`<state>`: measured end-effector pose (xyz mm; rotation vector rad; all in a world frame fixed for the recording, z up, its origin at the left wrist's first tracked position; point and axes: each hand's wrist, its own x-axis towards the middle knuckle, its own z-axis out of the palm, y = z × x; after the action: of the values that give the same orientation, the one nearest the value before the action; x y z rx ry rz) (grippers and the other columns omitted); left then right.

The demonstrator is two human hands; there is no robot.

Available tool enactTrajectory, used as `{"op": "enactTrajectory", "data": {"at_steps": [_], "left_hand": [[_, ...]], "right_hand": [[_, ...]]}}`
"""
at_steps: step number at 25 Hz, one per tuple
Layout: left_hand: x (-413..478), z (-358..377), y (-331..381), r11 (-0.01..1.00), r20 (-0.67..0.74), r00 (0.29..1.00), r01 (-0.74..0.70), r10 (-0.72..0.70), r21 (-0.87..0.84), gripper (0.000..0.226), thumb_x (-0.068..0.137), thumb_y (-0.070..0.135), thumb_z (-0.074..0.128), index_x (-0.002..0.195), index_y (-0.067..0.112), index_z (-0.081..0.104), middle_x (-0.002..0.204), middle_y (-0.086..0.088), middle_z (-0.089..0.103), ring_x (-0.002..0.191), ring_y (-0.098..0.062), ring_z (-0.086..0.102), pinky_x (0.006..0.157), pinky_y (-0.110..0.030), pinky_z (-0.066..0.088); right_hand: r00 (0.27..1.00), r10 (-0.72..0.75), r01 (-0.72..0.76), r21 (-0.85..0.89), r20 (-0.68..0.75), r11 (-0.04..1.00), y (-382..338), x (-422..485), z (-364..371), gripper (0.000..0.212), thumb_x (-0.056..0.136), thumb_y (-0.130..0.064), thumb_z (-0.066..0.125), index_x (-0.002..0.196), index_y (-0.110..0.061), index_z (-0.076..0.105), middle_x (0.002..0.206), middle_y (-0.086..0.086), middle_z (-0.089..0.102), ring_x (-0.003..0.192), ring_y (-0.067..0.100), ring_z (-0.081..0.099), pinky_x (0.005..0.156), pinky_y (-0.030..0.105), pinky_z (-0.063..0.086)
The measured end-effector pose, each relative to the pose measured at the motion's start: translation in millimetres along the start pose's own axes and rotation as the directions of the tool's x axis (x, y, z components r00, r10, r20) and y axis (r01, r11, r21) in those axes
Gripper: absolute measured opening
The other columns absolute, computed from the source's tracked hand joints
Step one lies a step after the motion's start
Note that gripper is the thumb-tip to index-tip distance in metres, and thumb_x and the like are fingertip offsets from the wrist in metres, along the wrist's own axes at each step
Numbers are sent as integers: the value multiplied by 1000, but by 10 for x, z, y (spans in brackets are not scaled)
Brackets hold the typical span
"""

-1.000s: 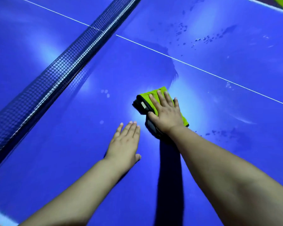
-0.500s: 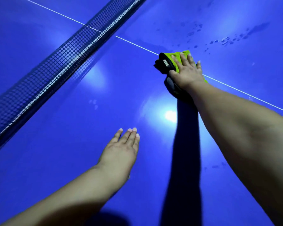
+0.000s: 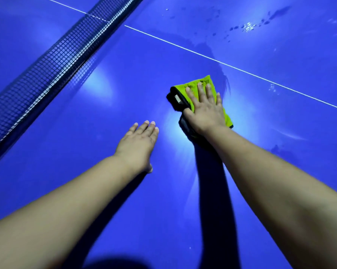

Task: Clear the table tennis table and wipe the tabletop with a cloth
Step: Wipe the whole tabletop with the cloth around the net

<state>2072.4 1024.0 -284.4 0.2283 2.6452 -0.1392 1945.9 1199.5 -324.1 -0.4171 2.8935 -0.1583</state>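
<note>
A folded green cloth [image 3: 197,85] with a black edge lies on the blue table tennis tabletop [image 3: 125,84], just short of the white centre line. My right hand [image 3: 204,109] presses flat on the cloth with straight, spread fingers; the thumb lies along the cloth's black edge. My left hand [image 3: 138,144] rests flat on the bare tabletop to the left of the cloth, fingers straight and together, holding nothing. A wet streak runs from the cloth up towards the line.
The black net [image 3: 47,61] runs diagonally across the upper left. The white centre line [image 3: 241,69] crosses behind the cloth. Water drops [image 3: 247,27] and wet smears speckle the far right of the tabletop. My shadow darkens the bottom edge.
My right hand has pulled the cloth back from the white line towards me, close to the spot it held a second ago. The left hand stays flat on the table.
</note>
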Motion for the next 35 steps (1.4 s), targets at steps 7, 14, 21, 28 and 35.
{"op": "enactTrajectory", "data": {"at_steps": [7,14,21,28,35], "left_hand": [[-935,678,5,956,-379,915,27,-142,-292,66,95,32,47,149,10,15,158,-3,5,145,-16,-3,111,-25,-13],[-2056,1443,-204,961,-424,896,13,-134,-276,70,69,18,79,130,-2,50,140,-17,45,133,-30,39,110,-31,8],[-2861,1664,-202,954,-395,910,2,-126,-300,72,63,18,83,125,-2,54,134,-18,51,125,-31,49,107,-34,15],[-2995,1488,-151,961,-371,924,-10,-97,-276,74,59,17,85,124,-2,55,132,-18,54,122,-31,52,108,-33,15],[-2368,1114,174,956,-294,955,-45,-44,-291,70,91,30,53,149,14,16,157,-4,10,145,-17,4,112,-28,-11]], "right_hand": [[999,34,-34,-8,18,999,-579,-1497,357,66,94,-47,33,152,-40,2,162,0,-9,147,20,-15,119,45,-7],[996,89,-88,-30,25,996,-1288,-2767,720,71,84,-51,20,152,-39,3,162,0,-7,147,21,-16,117,44,-11],[999,33,-33,-31,-13,999,-1934,-4027,1033,75,76,-49,41,148,-31,35,156,9,27,146,29,20,112,52,15],[992,111,-110,-32,56,993,-1967,-4491,1067,74,76,-45,40,145,-19,40,152,10,35,143,28,24,109,54,18],[916,399,-400,54,28,915,-1240,-3150,733,77,90,-53,34,153,-31,-3,161,2,-12,147,22,-16,117,51,-8]]}}
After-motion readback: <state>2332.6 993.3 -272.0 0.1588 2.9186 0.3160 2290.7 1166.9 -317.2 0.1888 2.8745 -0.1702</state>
